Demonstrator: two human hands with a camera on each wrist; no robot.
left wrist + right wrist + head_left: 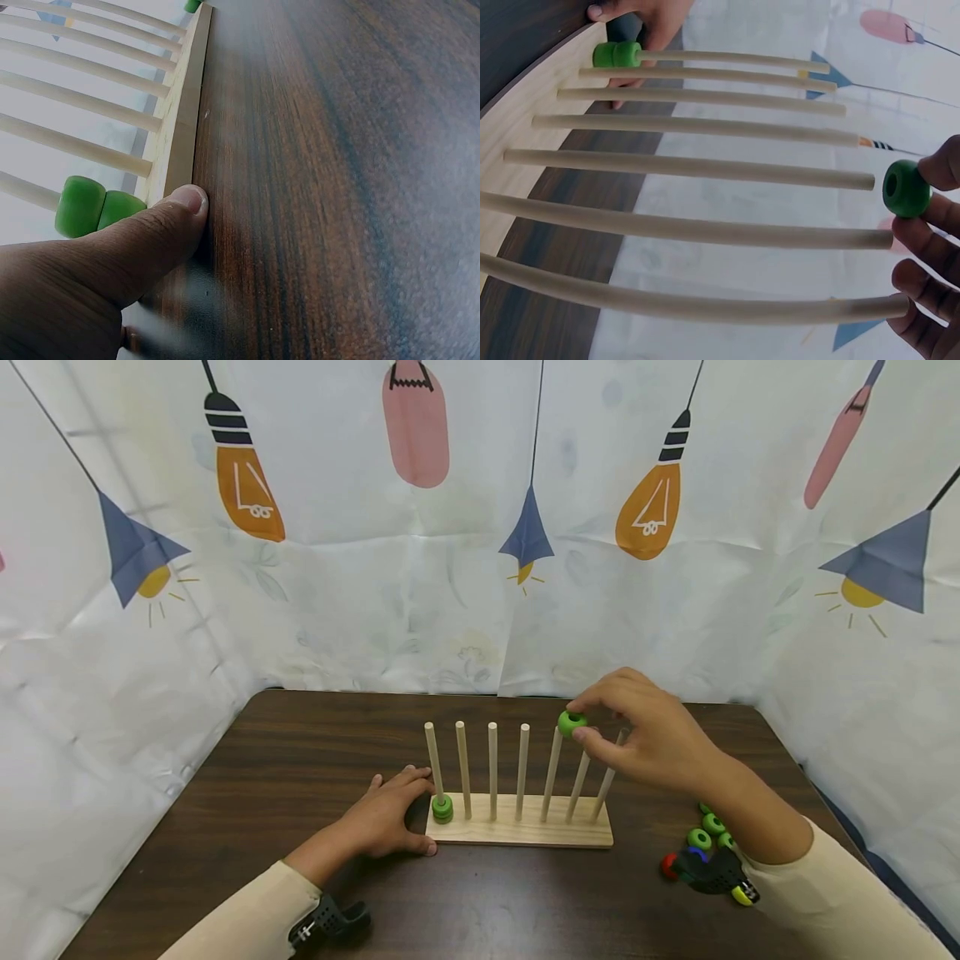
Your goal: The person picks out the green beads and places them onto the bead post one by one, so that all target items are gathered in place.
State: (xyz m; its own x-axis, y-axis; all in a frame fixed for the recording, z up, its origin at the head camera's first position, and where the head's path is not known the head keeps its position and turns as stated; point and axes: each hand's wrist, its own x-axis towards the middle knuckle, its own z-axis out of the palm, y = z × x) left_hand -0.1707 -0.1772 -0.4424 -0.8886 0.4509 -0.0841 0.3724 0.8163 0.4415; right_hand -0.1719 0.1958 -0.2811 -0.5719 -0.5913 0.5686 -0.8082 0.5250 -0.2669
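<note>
Green and round, a holed bead [567, 727] is sitting pinched between the thumb and fingertips of the right hand [656, 735], just beside the top of the fifth peg [552, 772] from the left, not yet on it. That hand's other fingers are curling loosely near the tip of the seventh peg [705, 306]; whether they are touching it, I cannot tell. The left hand [390, 817] is spanning the left end of the wooden pegboard [517, 832], thumb pressing on the front corner and fingers reaching to the back, probably steadying it. Two stacked green beads [442, 810] are resting at the foot of the first peg [432, 760]. If the hole is meeting a peg tip off-centre, the rim could catch and the bead could twist out of that small pinch, dropping and rolling across the desk [247, 827]. Those trailing fingers could be knocking the last pegs, and should the left hand be easing off, such a nudge could be skewing the board. Loose green beads [699, 839] are lying beneath the right forearm, alongside a red bead [669, 866] partly hidden by the wrist camera [712, 872]; a low sweep could be scattering them.
</note>
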